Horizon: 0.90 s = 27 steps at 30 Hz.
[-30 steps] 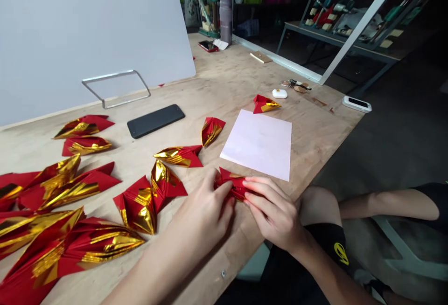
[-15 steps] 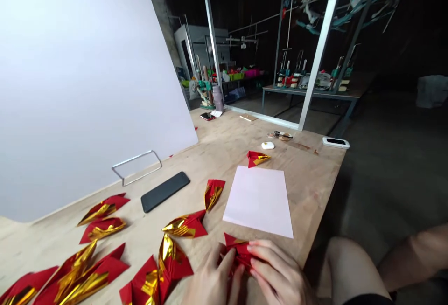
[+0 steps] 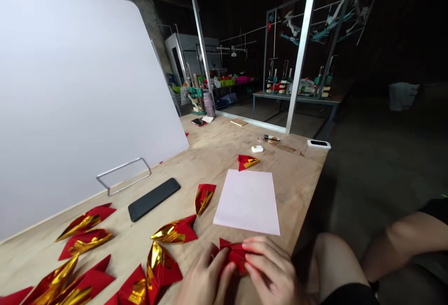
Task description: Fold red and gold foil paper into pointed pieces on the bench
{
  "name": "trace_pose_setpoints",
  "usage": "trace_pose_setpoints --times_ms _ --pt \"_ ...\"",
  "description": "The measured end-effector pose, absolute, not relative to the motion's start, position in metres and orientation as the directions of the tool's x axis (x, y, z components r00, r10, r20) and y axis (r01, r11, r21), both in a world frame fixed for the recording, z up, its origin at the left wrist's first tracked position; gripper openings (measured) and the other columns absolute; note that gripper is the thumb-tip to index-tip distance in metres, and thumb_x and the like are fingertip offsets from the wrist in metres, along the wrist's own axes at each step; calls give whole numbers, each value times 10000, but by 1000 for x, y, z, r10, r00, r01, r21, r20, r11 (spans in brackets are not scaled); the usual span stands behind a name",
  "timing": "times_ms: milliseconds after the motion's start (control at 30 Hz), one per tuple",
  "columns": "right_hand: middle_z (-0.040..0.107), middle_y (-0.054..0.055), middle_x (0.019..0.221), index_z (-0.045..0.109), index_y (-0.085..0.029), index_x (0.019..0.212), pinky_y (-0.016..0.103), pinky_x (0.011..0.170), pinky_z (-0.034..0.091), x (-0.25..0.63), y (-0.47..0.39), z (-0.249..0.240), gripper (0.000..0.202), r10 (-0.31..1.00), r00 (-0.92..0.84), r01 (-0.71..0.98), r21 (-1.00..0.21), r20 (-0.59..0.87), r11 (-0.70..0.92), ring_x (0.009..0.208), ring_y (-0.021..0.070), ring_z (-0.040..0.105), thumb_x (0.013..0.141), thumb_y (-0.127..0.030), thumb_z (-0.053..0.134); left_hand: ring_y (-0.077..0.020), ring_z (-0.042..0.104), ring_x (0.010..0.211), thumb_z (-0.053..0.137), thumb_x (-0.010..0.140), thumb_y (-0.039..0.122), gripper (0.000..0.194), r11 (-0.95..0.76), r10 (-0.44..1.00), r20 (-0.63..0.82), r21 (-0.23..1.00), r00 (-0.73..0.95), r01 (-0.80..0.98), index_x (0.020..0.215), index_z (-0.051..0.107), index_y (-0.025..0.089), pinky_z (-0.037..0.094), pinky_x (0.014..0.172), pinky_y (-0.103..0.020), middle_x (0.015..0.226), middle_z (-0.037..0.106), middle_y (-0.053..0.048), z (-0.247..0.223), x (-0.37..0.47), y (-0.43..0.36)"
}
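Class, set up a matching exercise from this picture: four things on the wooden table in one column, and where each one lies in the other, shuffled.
1 black phone
2 white sheet
3 small red paper piece
4 white earbud case

a between both hands
b by the wire stand
c far side, near the keys
d just beyond the hands

Pairs: 1-b, 2-d, 3-a, 4-c

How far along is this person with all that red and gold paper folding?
Many folded red-and-gold pieces already lie across the wooden table, so a good batch looks finished. Right now the left hand and right hand press another red piece at the table's near edge. A blank white sheet lies unfolded just behind it. How many remain, I cannot tell.
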State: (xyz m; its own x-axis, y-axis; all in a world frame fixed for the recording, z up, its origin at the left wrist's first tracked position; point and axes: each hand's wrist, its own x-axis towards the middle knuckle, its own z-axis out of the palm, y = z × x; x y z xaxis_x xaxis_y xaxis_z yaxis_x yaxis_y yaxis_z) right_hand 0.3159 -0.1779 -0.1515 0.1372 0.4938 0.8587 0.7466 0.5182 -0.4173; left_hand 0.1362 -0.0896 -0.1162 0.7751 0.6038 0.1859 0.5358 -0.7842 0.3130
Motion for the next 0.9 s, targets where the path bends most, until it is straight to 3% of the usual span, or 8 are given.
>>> trace_pose_setpoints --times_ms 100,200,300,367,433,500,700,900 --pt "756 119 1037 717 -186 998 362 838 650 325 -189 -147 227 582 294 616 -616 759 491 979 242 746 902 -36 575 -216 768 925 407 1037 251 365 -766 630 146 282 763 578 1136 759 256 642 801 -292 1073 747 -103 -103 141 -97" --pt "759 100 1070 744 -214 969 327 837 632 337 -194 -145 151 622 497 362 -796 605 485 1002 227 745 917 -110 646 -254 749 896 397 1039 273 391 -755 645 84 219 759 618 1153 770 252 645 759 -361 1030 727 -117 -96 144 -100" --pt "773 60 1016 755 -230 905 278 811 621 345 -192 -145 66 668 609 23 -852 427 523 958 194 753 896 -191 704 -285 733 939 397 1040 307 405 -757 642 53 200 765 622 1089 798 274 639 791 -425 1054 716 -122 -97 142 -101" --pt "777 52 997 758 -231 891 271 791 619 344 -191 -146 40 705 602 -101 -840 375 533 927 185 755 879 -219 722 -297 728 986 426 1032 350 390 -758 640 84 229 764 610 1049 811 291 632 827 -465 1225 682 -139 -98 139 -101" --pt "779 57 999 754 -228 896 290 780 625 339 -191 -146 39 732 570 -127 -840 374 528 920 195 757 879 -229 718 -325 716 1033 483 1008 397 341 -765 634 154 269 758 585 1070 807 307 621 840 -517 1408 588 -151 -95 135 -101" --pt "780 62 1005 746 -228 907 317 778 632 333 -193 -144 42 750 533 -117 -843 392 524 920 209 760 889 -230 708 -331 697 1060 523 992 411 314 -764 633 242 345 735 545 1112 785 287 608 844 -519 1421 566 -158 -86 133 -102" --pt "775 76 1039 773 -233 947 383 862 635 319 -201 -135 78 800 420 -156 -834 429 529 990 233 752 908 -205 711 -167 686 855 560 1017 328 204 -638 630 275 716 727 282 1069 719 211 555 765 -283 991 727 -59 -59 136 -105" --pt "777 82 1071 774 -239 958 468 915 631 321 -207 -125 68 826 313 -50 -861 468 507 1053 265 741 922 -222 719 -145 658 738 613 991 207 171 -688 562 345 700 752 192 905 759 181 499 676 -256 812 710 -40 -66 135 -102"
